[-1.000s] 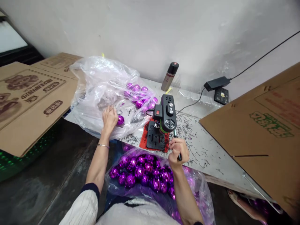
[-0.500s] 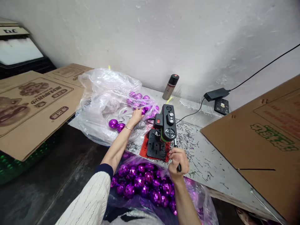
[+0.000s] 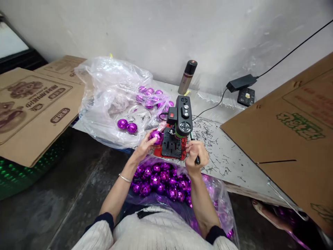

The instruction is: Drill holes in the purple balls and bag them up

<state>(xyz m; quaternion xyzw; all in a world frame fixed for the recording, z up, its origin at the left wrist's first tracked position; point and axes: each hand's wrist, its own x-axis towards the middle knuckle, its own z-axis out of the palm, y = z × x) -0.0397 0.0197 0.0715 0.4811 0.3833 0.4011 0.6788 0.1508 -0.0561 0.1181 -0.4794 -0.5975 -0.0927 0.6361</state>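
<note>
While the left hand holds a purple mirror-faceted ball just beside the left edge of a slotted black base plate, its thumb and fingers pinching the ball from the left, the right hand is wrapped around the black lever handle of a small press, its fingers curled into a fist on the grip. The press, with silver knobs and a red switch, stands over a red sheet near the front edge of the tabletop; whether the held ball touches the plate I cannot tell. Toward the left end, two loose purple balls lie side by side within the spread of a clear plastic bag, and farther back a cluster of purple balls shows through its film. Below the front edge, between the forearms, a second clear bag holds a heap of faceted balls. Black slivers litter the tabletop right of the press. At the back edge stands a black-capped canister; farther right sit a power adapter and a flat black case. One cardboard box hides the tabletop's right end, and a printed carton borders its left end
</note>
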